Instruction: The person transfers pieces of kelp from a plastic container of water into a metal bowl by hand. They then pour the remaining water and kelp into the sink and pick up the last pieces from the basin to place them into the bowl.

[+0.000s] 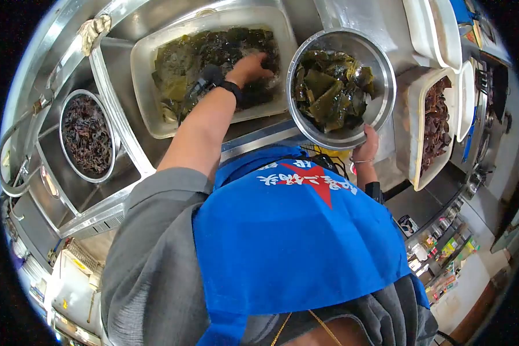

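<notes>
My left hand (252, 65), with a black band at the wrist, reaches into a wide white tray (141, 63) full of wet green-brown kelp (190, 57). Its fingers curl down into the kelp, and their tips are hidden among the leaves. My right hand (368, 144) grips the near rim of a round steel bowl (386, 75), which holds folded kelp pieces (328, 89). The bowl is just right of the tray, over the steel counter edge. My blue apron (294, 242) fills the lower middle of the view.
A round steel basin (86, 135) of dark shredded seaweed sits in the sink at left. A white tray (415, 115) of dark brown fungus stands at right, with stacked white trays (438, 29) beyond it. A shelf of bottles (444, 248) is at lower right.
</notes>
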Demonstrator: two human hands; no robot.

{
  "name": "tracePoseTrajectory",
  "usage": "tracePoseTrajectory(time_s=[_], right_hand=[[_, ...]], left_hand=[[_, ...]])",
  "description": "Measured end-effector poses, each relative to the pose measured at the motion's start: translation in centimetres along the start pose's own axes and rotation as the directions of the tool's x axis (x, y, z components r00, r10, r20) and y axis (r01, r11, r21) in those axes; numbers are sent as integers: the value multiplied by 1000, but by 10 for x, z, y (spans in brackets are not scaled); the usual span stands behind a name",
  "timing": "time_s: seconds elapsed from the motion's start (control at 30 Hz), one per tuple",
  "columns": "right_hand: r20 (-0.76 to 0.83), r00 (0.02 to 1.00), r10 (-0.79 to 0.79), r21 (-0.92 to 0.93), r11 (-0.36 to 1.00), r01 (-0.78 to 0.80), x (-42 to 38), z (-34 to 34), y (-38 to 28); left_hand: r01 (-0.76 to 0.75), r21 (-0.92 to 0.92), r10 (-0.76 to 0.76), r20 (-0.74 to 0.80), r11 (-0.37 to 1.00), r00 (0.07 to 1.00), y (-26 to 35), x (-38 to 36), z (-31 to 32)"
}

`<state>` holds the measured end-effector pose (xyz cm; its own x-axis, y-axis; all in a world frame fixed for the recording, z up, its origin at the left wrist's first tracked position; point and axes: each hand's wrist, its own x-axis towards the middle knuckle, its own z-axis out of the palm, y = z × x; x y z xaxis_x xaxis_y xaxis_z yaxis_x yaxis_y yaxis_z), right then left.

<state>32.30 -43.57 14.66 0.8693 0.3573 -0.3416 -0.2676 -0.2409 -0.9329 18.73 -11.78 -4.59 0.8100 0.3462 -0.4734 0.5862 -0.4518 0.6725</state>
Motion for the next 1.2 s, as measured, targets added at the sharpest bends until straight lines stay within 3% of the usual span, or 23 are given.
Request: tracePoseTrajectory(time_s=[0.03,0.07,0.1,0.13,0.17,0.2,0.3,0.33,0.4,0.47,0.53,0.57,0.63,0.7,0.73,0.77,0.83,0.87,0.97,1.03,1.1,1.17,1.2], right_hand=[[1,1000,-3,1,1000,3,3,-5,6],[54,980,-193,-265,943,201,5,-11,14],[154,921,-357,-494,780,385,6,-14,17],[155,920,-361,-490,780,389,5,-9,12],[63,981,-185,-256,947,195,3,-5,6],[25,999,21,11,1000,-21,1,-2,3],[16,988,155,177,972,-156,7,-1,3],[23,989,149,181,972,-151,4,2,-1],[-5,1000,3,-24,1000,-3,-4,9,-10],[28,1000,-9,-35,999,10,3,3,-3],[60,998,-17,-40,999,19,8,1,0],[6,997,78,70,995,-78,8,2,0],[-36,983,178,183,968,-169,8,1,2],[-7,992,127,151,981,-124,7,-1,4],[-4,992,127,153,980,-125,3,3,-1],[-3,995,102,118,988,-101,-2,8,-7],[3,997,76,83,994,-76,-4,10,-9],[-20,992,122,153,981,-117,1,7,-6],[-11,995,102,165,981,-99,6,1,2],[23,999,37,107,993,-40,5,0,3],[28,998,52,154,987,-55,4,2,2],[41,999,4,132,991,-10,11,-9,15],[50,998,-40,114,993,34,14,-11,20]], left_hand=[[-1,1,1,-2,1000,1000,8,-8,2],[-33,17,31,105,999,994,16,-17,4],[-67,31,59,211,997,976,21,-25,5],[-67,36,58,206,997,977,24,-35,5],[-47,70,31,214,996,976,28,-47,6],[-26,105,2,221,994,975,30,-57,5],[-48,190,-3,260,981,966,24,-87,-10],[-150,174,87,324,973,942,-11,-77,8],[-110,190,31,378,976,925,-34,-90,-9],[26,209,-91,308,978,947,-34,-115,-41],[124,-48,-120,79,991,990,-49,-142,-62],[217,-39,-218,1,975,976,-42,-153,-74],[251,-61,-244,106,966,964,-43,-158,-104],[328,-388,-410,-147,861,900,-11,-188,-125],[205,-665,-347,-87,718,934,-36,-181,-120],[205,-665,-349,-89,718,933,-58,-176,-111],[335,-661,-564,-163,671,810,-69,-176,-107],[394,-492,-459,-13,776,888,-80,-174,-111],[418,-621,-610,-126,663,782,-18,-192,-117],[319,-659,-586,-229,681,777,-7,-184,-117],[-48,-875,-248,-189,482,950,25,-185,-123],[-130,-959,-209,-186,252,960,79,-191,-132],[-154,-883,-144,-240,443,960,106,-200,-138]])
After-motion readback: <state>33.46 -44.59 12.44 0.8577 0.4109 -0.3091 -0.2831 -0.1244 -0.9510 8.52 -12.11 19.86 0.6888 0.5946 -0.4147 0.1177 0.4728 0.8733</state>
